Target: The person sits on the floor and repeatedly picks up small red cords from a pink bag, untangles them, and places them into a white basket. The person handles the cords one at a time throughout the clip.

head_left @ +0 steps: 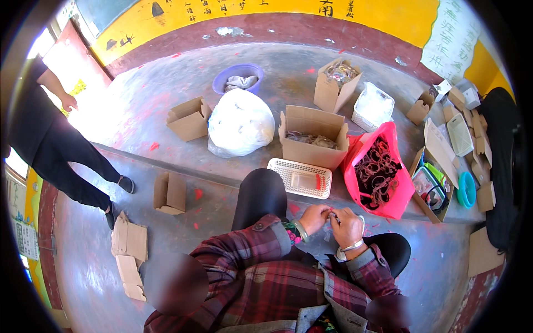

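My left hand (313,219) and my right hand (348,228) meet in front of my knees, fingertips pinched together. Whatever small thing sits between the fingers is too small to make out; a greyish bit shows there. Just ahead of them stands a white lattice basket (276,163) with a small clear container (304,181) and something red inside. To the right, a pink-red plastic bag (401,201) gapes wide, full of dark looped bands (377,172). Behind the basket is a cardboard box (311,150) partly filled with small loose items.
A stuffed white plastic bag (241,123), a purple basin (223,74) and cardboard boxes (191,123) stand on the raised step. At right are a box of packets (430,183) and a turquoise ring-shaped thing (467,190). Another person (50,133) stands at left near flattened cardboard (129,238).
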`<control>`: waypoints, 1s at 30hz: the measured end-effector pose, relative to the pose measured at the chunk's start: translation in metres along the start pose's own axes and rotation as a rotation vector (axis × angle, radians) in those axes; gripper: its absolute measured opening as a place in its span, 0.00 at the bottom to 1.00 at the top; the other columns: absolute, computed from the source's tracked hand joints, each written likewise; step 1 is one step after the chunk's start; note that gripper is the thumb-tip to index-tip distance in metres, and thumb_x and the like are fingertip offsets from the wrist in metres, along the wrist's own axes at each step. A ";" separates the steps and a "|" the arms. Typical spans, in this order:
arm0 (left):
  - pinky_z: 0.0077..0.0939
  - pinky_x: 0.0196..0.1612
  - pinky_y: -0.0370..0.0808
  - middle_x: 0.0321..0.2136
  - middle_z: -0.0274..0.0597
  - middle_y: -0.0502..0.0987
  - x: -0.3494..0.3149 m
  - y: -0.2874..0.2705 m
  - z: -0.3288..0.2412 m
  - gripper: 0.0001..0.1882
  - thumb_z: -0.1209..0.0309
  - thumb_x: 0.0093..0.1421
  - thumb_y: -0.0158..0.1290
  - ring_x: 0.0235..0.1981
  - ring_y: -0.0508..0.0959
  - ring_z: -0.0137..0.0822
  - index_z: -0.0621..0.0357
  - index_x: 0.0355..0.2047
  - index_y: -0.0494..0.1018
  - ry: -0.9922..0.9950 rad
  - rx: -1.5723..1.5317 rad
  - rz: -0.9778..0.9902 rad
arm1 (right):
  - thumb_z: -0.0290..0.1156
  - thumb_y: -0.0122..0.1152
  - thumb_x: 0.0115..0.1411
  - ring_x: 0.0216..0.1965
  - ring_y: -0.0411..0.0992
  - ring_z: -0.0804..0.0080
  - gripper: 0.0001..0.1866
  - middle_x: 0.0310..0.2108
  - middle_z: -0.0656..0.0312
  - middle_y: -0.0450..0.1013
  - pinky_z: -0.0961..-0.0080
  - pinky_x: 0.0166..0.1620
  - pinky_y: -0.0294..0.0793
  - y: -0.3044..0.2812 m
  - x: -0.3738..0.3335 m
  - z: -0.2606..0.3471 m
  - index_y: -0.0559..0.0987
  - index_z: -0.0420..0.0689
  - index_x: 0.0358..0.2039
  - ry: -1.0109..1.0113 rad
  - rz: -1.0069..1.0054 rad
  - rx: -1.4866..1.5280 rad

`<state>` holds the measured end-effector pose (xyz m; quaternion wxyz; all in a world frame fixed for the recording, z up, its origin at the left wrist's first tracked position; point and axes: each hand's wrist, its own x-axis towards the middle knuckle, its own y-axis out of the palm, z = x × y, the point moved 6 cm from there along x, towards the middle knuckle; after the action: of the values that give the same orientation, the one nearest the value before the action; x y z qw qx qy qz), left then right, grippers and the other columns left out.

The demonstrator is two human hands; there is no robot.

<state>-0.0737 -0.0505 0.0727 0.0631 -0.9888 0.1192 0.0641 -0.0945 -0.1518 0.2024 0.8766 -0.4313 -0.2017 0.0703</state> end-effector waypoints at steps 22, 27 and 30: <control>0.28 0.32 0.72 0.27 0.52 0.76 -0.012 -0.002 -0.039 0.10 0.70 0.57 0.48 0.29 0.78 0.40 0.63 0.35 0.73 0.109 0.213 0.039 | 0.29 0.55 0.47 0.27 0.70 0.54 0.04 0.23 0.54 0.69 0.60 0.30 0.69 0.007 -0.003 -0.009 0.75 0.44 0.24 0.034 0.031 -0.155; 0.29 0.32 0.72 0.28 0.54 0.75 -0.012 -0.003 -0.039 0.10 0.70 0.56 0.48 0.29 0.77 0.44 0.62 0.35 0.73 0.105 0.224 0.017 | 0.29 0.56 0.47 0.27 0.70 0.55 0.06 0.24 0.55 0.70 0.61 0.29 0.67 0.007 -0.004 -0.009 0.76 0.45 0.27 0.016 0.022 -0.154; 0.28 0.32 0.72 0.28 0.50 0.76 -0.010 -0.003 -0.038 0.10 0.70 0.57 0.48 0.28 0.77 0.40 0.64 0.35 0.73 0.107 0.239 0.046 | 0.30 0.56 0.48 0.27 0.70 0.54 0.05 0.24 0.54 0.70 0.60 0.29 0.68 0.007 -0.003 -0.008 0.75 0.44 0.26 0.027 0.038 -0.140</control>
<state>-0.0784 -0.0510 0.1121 0.1726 -0.9732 0.1516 -0.0022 -0.0938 -0.1543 0.1915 0.8454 -0.4962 -0.1858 0.0670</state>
